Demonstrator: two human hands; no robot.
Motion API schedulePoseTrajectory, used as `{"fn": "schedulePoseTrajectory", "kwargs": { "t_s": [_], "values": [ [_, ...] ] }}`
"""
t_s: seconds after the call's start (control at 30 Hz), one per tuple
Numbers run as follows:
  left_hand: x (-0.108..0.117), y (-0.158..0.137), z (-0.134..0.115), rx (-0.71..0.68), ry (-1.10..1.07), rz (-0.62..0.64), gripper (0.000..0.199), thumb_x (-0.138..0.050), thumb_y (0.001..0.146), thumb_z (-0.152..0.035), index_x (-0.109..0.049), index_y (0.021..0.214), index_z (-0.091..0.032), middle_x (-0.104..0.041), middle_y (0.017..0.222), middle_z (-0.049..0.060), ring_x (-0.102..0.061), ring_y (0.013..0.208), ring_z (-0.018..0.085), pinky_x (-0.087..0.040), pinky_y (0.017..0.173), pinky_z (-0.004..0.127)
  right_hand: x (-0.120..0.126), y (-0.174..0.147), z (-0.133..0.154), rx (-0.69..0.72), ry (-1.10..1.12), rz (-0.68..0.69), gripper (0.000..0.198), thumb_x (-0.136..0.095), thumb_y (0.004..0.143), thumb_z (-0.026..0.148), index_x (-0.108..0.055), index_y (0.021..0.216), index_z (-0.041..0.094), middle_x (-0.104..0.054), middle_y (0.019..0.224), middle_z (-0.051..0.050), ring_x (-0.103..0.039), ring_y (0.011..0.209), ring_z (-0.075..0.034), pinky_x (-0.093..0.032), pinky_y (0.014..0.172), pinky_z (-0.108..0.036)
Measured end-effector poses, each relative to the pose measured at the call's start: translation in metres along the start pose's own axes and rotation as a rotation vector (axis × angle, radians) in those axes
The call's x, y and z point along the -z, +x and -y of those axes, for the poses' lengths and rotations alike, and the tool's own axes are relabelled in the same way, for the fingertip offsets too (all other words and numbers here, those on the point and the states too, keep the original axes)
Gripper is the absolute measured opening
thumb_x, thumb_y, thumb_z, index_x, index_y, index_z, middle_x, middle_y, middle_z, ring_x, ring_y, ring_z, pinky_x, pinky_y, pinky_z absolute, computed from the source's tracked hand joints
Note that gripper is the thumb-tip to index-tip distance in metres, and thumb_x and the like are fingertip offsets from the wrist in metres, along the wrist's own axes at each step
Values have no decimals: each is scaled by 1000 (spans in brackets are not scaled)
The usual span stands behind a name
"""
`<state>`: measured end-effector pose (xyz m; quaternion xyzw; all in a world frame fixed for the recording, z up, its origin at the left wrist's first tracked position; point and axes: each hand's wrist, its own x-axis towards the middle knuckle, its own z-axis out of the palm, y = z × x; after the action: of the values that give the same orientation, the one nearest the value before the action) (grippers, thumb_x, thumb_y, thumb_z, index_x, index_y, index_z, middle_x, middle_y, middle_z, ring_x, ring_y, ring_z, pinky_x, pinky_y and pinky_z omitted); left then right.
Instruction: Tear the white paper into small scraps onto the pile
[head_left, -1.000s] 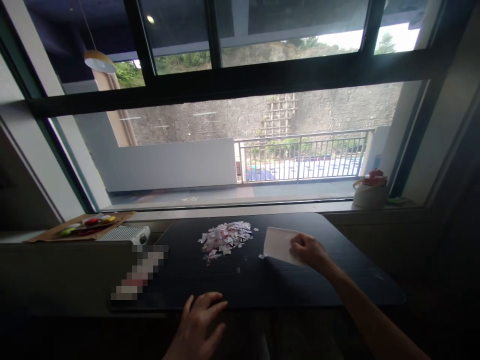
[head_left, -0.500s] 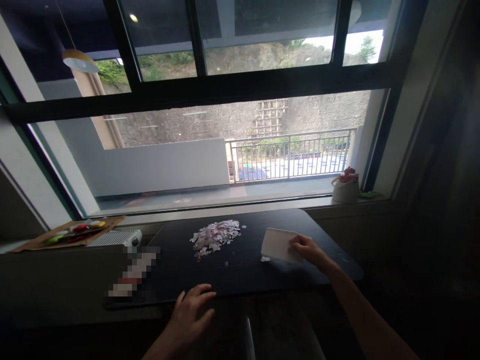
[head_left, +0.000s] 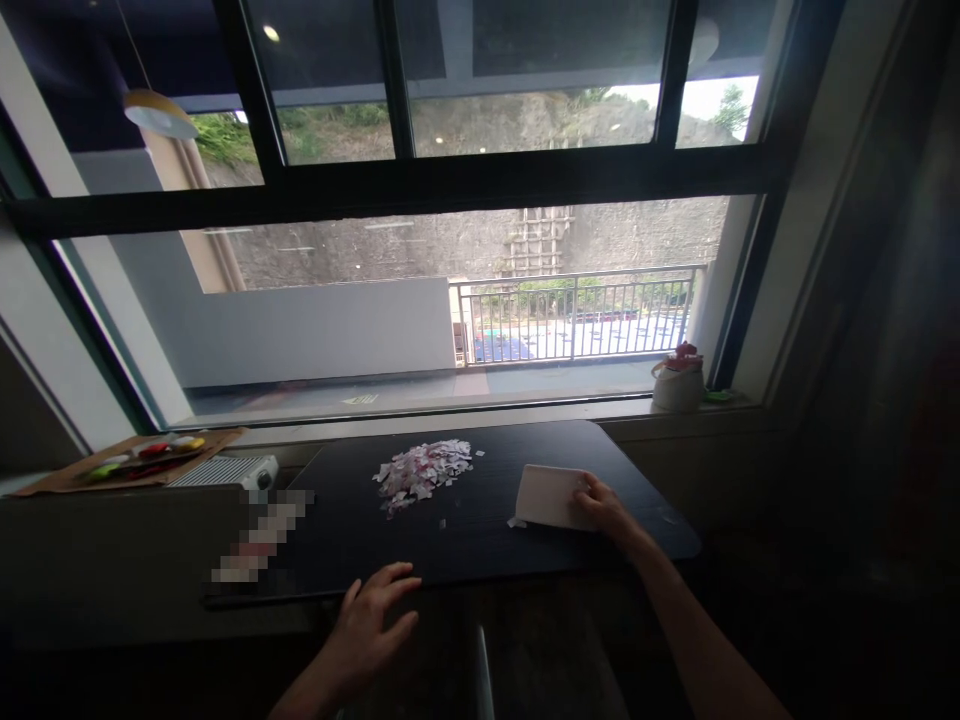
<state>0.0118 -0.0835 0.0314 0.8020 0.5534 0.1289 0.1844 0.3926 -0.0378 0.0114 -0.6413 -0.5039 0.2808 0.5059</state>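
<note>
My right hand grips the right edge of a pale, flat rectangular piece, which could be card or thin board. It is over the right half of a dark table. A small white paper scrap shows by its lower left corner. To the left lies a heap of torn paper scraps, white with pinkish print. My left hand is at the table's front edge, fingers spread, with nothing in it.
A blurred-out strip lies along the table's left side. Beyond it are a white slatted unit and a brown board bearing coloured items. On the sill under the window stands a white jug with a red top.
The pale piece and my right hand have shifted slightly left, and its lower edge is nearer level. My left hand stays spread at the table's edge. The whole view has shifted a little.
</note>
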Motion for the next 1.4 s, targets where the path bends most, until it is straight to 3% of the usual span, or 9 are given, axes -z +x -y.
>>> {"fn": "schedulePoseTrajectory", "kwargs": {
  "t_s": [0.13,0.23,0.43,0.7,1.07,1.4],
  "values": [
    [-1,0,0,9,3,13,41,-48,76,-27,-63,115,-29,-53,136,7,-45,129,27,-18,109,61,6,-10,5,14,27,44,44,-50,64,34,-63,103,18,-68,76,-1,-62,74,-21,-47,67,-30],
    [0,0,-2,1,-11,11,41,-48,76,-27,-63,115,-28,-54,136,7,-45,129,27,-17,109,61,8,-19,7,32,59,75,40,-52,61,33,-66,94,17,-69,78,-2,-62,75,-22,-47,67,-31],
    [2,-1,-3,-2,-20,24,41,-46,78,-30,-62,116,-27,-51,138,9,-43,131,27,-16,109,62,-5,-20,4,66,93,11,34,-51,64,38,-62,89,18,-69,85,-6,-62,82,-24,-48,71,-33],
    [2,-1,-4,14,13,23,42,-48,77,-26,-62,117,-28,-52,138,7,-44,130,27,-18,109,61,-3,-26,12,95,47,60,21,-56,62,36,-63,71,19,-66,70,-3,-58,73,-22,-45,68,-31],
    [0,-1,-3,8,9,27,42,-46,79,-28,-61,117,-27,-50,139,8,-42,131,26,-16,109,61,3,-35,15,60,150,163,29,-59,62,37,-68,80,16,-70,77,-4,-61,75,-23,-46,66,-31],
    [-2,-1,1,-14,-24,-5,41,-47,78,-29,-62,115,-29,-53,137,7,-45,129,27,-17,108,62,-1,-32,8,55,185,131,30,-58,63,37,-67,84,17,-69,81,-4,-61,77,-23,-47,68,-31]
  ]
}}
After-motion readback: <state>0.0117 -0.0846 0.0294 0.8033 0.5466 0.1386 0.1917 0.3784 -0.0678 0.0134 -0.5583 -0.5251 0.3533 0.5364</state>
